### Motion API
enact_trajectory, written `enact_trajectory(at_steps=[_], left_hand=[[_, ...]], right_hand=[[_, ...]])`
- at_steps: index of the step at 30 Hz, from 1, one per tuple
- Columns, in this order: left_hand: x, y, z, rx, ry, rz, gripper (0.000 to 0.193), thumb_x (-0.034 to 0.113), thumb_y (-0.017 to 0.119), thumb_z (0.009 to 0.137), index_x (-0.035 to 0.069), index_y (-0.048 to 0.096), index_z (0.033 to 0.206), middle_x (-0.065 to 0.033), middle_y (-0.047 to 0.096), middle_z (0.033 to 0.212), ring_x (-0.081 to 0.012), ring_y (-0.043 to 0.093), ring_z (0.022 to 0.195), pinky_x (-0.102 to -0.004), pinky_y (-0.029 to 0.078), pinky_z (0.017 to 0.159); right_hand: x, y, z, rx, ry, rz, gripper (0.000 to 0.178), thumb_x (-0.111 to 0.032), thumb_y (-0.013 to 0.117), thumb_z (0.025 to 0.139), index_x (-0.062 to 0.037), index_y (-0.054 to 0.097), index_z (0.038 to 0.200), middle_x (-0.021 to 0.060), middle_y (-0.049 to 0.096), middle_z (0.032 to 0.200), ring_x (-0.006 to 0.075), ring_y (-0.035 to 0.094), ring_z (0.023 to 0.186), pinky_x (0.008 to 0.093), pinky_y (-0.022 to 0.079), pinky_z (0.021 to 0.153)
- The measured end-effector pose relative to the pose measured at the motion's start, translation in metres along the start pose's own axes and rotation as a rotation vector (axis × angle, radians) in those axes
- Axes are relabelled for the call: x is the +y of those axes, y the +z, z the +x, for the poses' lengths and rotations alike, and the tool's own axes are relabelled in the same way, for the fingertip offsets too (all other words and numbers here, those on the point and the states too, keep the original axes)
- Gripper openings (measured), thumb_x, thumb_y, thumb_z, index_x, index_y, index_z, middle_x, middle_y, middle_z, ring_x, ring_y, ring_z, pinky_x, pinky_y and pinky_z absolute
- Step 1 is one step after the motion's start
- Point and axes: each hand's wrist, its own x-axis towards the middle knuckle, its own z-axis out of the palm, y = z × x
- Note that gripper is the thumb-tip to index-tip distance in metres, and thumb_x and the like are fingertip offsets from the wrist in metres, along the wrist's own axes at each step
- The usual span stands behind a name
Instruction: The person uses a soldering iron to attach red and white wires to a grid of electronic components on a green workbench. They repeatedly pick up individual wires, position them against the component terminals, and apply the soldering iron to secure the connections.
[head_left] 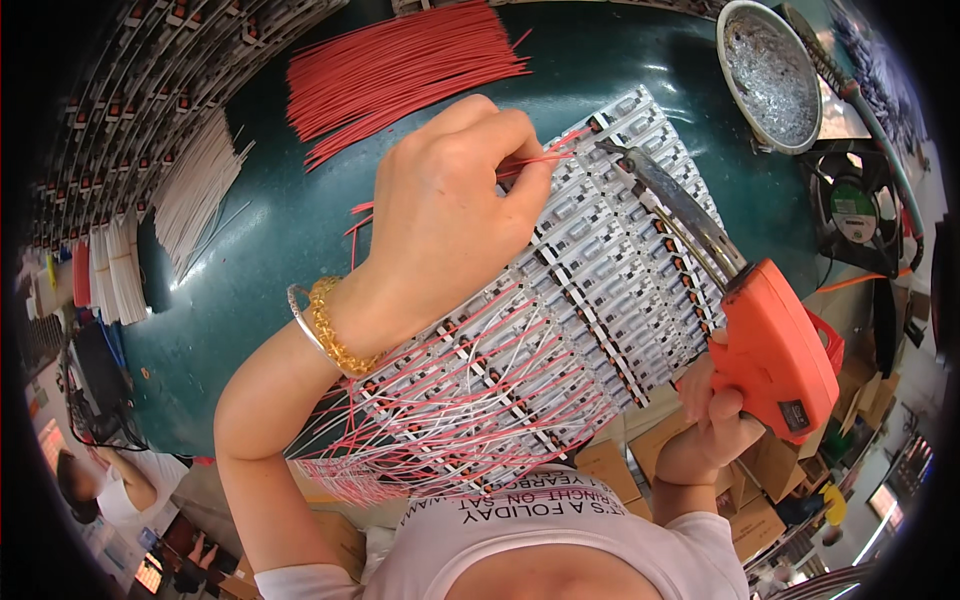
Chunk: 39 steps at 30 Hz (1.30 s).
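Observation:
My left hand (455, 200) is closed in a pinch on thin red wires (548, 158), over the upper part of a panel of small electronic modules (620, 270). One wire end reaches a module near the panel's top edge. My right hand (715, 410) grips an orange soldering gun (780, 350) by its handle. Its long metal tip points up and left, close to that wire end; whether they touch I cannot tell. Along the panel's lower left, many red and white wires (480, 390) are attached and hang toward me.
On the green tabletop (270, 270) lie a pile of red wires (400, 70) and a bundle of white wires (200, 190). A round metal bowl of silvery scraps (770, 75) and a small fan (853, 205) stand at the right. Another person (130, 480) sits at lower left.

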Motion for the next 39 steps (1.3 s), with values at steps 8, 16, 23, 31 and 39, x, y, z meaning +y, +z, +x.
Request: enact_trajectory(at_steps=[8, 16, 23, 31, 39], left_hand=[[-0.003, -0.006, 0.009, 0.231, 0.232, 0.051, 0.011, 0.005, 0.073, 0.078, -0.001, 0.065, 0.073, -0.0065, 0.062, 0.068, -0.0114, 0.054, 0.057, -0.0254, 0.042, 0.053], [0.021, -0.008, -0.011, -0.109, -0.130, -0.076, 0.014, 0.007, 0.072, 0.081, -0.003, 0.063, 0.076, -0.0083, 0.063, 0.069, -0.0110, 0.058, 0.061, -0.0250, 0.046, 0.057], [0.020, -0.006, -0.011, -0.128, -0.114, -0.040, 0.012, 0.004, 0.070, 0.080, -0.003, 0.062, 0.076, -0.0103, 0.063, 0.068, -0.0145, 0.060, 0.061, -0.0264, 0.047, 0.057], [0.020, -0.005, -0.011, -0.114, -0.085, -0.016, 0.011, 0.002, 0.070, 0.079, -0.004, 0.061, 0.075, -0.0107, 0.062, 0.069, -0.0159, 0.061, 0.061, -0.0268, 0.047, 0.057], [0.019, -0.005, -0.012, -0.110, -0.084, -0.021, 0.010, 0.001, 0.068, 0.079, -0.004, 0.061, 0.075, -0.0111, 0.062, 0.069, -0.0166, 0.062, 0.061, -0.0272, 0.048, 0.057]], right_hand=[[0.004, -0.003, -0.013, 0.104, 0.031, 0.062, 0.080, -0.053, 0.067, 0.084, 0.0128, 0.044, 0.124, -0.0025, 0.045, 0.050, 0.0072, 0.040, 0.039, 0.0218, 0.033, 0.040], [0.000, 0.005, -0.015, 0.075, 0.029, 0.070, 0.081, -0.056, 0.065, 0.084, 0.0127, 0.045, 0.122, -0.0024, 0.045, 0.051, 0.0071, 0.040, 0.039, 0.0213, 0.033, 0.040], [0.011, -0.004, -0.022, 0.103, 0.097, 0.048, 0.075, -0.056, 0.065, 0.084, 0.0107, 0.048, 0.115, -0.0025, 0.043, 0.052, 0.0074, 0.041, 0.039, 0.0218, 0.033, 0.039], [0.013, -0.002, -0.018, 0.050, -0.010, -0.041, 0.066, -0.052, 0.066, 0.085, 0.0080, 0.050, 0.108, -0.0022, 0.044, 0.053, 0.0078, 0.042, 0.040, 0.0221, 0.033, 0.039], [0.006, 0.001, -0.019, 0.099, 0.041, 0.000, 0.076, -0.053, 0.066, 0.084, 0.0128, 0.047, 0.119, -0.0017, 0.045, 0.053, 0.0072, 0.041, 0.040, 0.0216, 0.033, 0.041]])
